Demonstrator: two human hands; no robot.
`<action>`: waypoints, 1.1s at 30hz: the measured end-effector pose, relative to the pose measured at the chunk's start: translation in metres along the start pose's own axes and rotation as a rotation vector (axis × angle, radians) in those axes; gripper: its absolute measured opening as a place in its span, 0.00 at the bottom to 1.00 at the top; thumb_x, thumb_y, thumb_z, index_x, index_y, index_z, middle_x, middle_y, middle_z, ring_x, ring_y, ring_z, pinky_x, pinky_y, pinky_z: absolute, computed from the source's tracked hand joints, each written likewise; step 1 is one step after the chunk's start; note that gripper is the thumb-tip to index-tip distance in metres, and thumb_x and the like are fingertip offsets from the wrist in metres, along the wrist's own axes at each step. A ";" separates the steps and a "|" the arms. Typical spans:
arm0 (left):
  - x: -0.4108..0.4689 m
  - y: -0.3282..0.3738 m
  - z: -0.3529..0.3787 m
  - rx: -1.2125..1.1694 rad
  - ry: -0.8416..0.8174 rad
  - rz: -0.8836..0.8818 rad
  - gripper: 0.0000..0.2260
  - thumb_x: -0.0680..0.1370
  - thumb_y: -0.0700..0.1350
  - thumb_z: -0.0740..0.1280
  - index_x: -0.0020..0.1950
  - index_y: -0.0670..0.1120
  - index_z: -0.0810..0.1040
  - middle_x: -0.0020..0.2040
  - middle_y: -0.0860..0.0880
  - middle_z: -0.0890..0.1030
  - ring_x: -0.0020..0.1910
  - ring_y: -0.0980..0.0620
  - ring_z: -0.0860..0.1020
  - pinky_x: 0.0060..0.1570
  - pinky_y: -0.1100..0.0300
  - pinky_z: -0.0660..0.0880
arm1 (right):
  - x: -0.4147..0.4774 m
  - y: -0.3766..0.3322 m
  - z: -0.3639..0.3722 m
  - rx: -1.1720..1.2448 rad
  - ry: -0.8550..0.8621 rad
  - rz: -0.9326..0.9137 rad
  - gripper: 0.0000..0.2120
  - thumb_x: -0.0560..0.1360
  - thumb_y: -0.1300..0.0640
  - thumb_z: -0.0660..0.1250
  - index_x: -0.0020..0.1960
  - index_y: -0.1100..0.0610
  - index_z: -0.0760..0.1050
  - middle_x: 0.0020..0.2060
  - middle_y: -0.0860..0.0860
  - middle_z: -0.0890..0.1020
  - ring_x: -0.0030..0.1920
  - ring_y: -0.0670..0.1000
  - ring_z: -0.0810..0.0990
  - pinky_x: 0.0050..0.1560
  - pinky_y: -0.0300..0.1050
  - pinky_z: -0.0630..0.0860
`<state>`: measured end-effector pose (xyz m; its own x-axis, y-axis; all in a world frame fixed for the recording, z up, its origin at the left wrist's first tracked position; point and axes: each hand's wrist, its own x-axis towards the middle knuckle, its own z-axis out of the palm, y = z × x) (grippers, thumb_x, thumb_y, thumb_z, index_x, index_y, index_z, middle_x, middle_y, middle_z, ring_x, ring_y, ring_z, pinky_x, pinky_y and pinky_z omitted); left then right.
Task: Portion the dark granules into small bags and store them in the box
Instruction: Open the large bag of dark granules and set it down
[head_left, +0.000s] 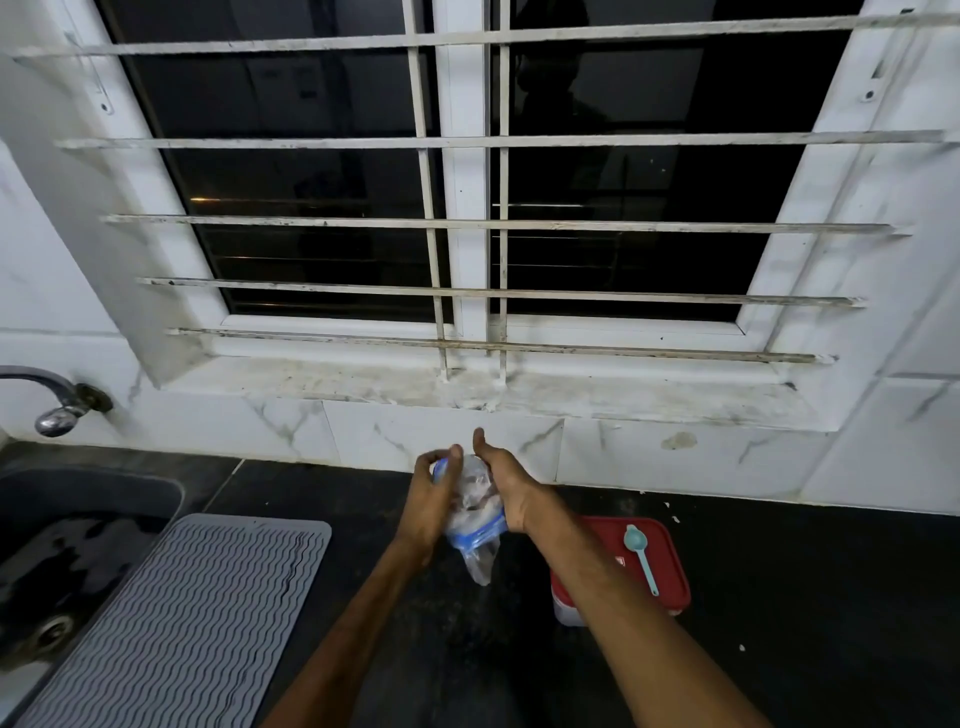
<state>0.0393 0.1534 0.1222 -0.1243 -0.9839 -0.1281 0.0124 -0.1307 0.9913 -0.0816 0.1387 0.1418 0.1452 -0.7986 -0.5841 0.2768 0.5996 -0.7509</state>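
Note:
A bundle of small clear plastic bags with blue zip strips (475, 512) is held up above the dark counter, between both hands. My left hand (431, 506) grips its left side with curled fingers. My right hand (506, 486) holds the right side, thumb pointing up. One loose bag corner hangs down below the bundle. To the right, a box with a red lid (660, 551) stands on the counter, partly hidden by my right forearm. A light blue measuring spoon (640, 556) lies on that lid. No dark granules are visible.
A grey ribbed drying mat (202, 613) lies at the front left. A dark sink (62, 551) with a chrome tap (57, 402) is at the far left. A tiled wall, a window sill and a barred window (467, 223) rise behind the black counter (805, 597).

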 end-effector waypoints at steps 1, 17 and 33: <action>0.000 0.003 0.000 0.109 -0.021 0.080 0.18 0.78 0.55 0.67 0.63 0.47 0.70 0.49 0.46 0.83 0.45 0.54 0.84 0.45 0.61 0.80 | 0.002 -0.002 0.000 -0.080 0.061 -0.015 0.33 0.77 0.31 0.55 0.48 0.60 0.82 0.41 0.58 0.85 0.44 0.58 0.83 0.51 0.50 0.79; 0.018 -0.017 0.000 -0.203 0.334 -0.200 0.23 0.85 0.49 0.54 0.61 0.29 0.74 0.58 0.30 0.78 0.54 0.37 0.78 0.55 0.48 0.75 | 0.009 0.032 -0.022 -1.078 0.518 -0.418 0.15 0.76 0.49 0.68 0.50 0.62 0.79 0.49 0.58 0.82 0.50 0.58 0.79 0.47 0.46 0.73; 0.008 -0.026 -0.014 0.059 0.283 -0.065 0.11 0.77 0.47 0.71 0.43 0.38 0.81 0.37 0.43 0.82 0.43 0.42 0.82 0.40 0.57 0.78 | -0.001 0.028 0.001 -0.776 0.257 -0.258 0.26 0.72 0.38 0.69 0.56 0.60 0.77 0.50 0.53 0.82 0.51 0.53 0.82 0.42 0.42 0.74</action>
<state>0.0520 0.1471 0.0946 0.1587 -0.9696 -0.1861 -0.0451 -0.1954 0.9797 -0.0725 0.1562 0.1212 -0.0783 -0.9346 -0.3471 -0.4706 0.3415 -0.8136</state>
